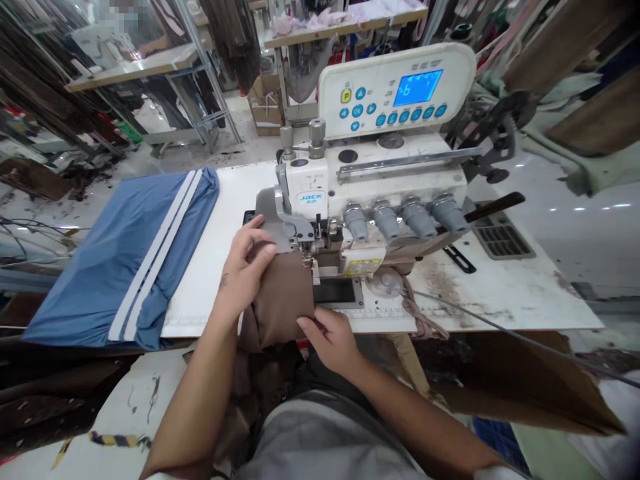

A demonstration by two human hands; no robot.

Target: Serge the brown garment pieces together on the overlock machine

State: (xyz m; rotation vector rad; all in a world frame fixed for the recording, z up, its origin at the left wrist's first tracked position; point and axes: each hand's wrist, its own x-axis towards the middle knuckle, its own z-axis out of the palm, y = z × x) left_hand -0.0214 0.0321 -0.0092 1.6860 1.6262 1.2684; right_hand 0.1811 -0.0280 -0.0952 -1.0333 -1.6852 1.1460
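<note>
The right grip (333, 340) pinched the near right corner of a brown cloth (286, 297), thumb on top and fingers underneath, while the left grip (245, 267) lay over the cloth's far left side, its fingers loosely curved and its thumb on the fabric; whether those fingers closed on anything beneath could not be told. The cloth lay between the two grips, just right of the left one and reaching left and away from the right one. Its far end pointed at the presser foot (315, 270) of a sewing machine (310, 177), beyond the right grip. The visible part had its long axis running from the machine toward the wearer, the straight right edge ending at the right grip and the near end drooping over the edge of the white surface (195, 293).

One brown cloth was in the grips. One blue cloth (125, 233) with two white stripes (152, 259) lay well left of the left grip, the stripes slanting nearer and leftward. Beyond the right grip, the machine carried four grey knobs (385, 220) in a row, two metal knobs (317, 137) on top and one control panel (370, 87) with one lit blue screen (418, 88)
</note>
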